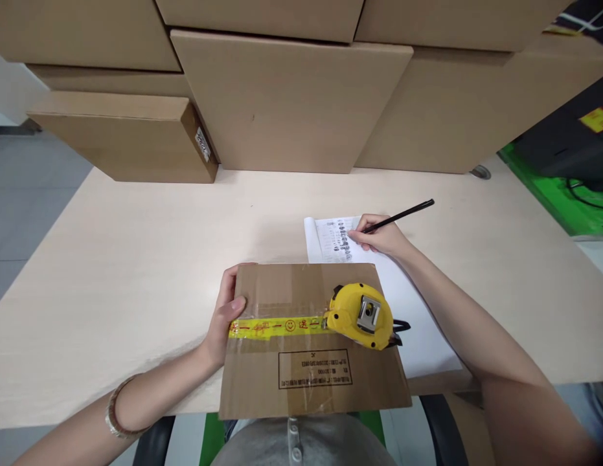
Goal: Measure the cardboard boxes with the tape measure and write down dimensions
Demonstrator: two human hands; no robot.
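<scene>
Stack (pixel 291 103): cartons are standing behind the box, walling off the table's (pixel 111 259) far edge.
Box (pixel 311 343): lying flat at the table's near edge.
Sheet (pixel 418 323): lying right of the box, partly under it.
Left hand (pixel 226 317): fingers are gripping the box's left edge, likely steadying it.
Right hand (pixel 381 236): fingers are pinching a pen (pixel 403 215), tip on the sheet beyond the box.
Tape (pixel 362 315): resting on the box, blade lying leftward across it.

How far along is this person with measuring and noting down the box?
Seemingly done: the yellow tape measure lies on the sealed cardboard box. In hand: the right hand puts a pencil to the printed sheet, while the left hand grips the box's edge. Left: stacked boxes wait behind.
</scene>
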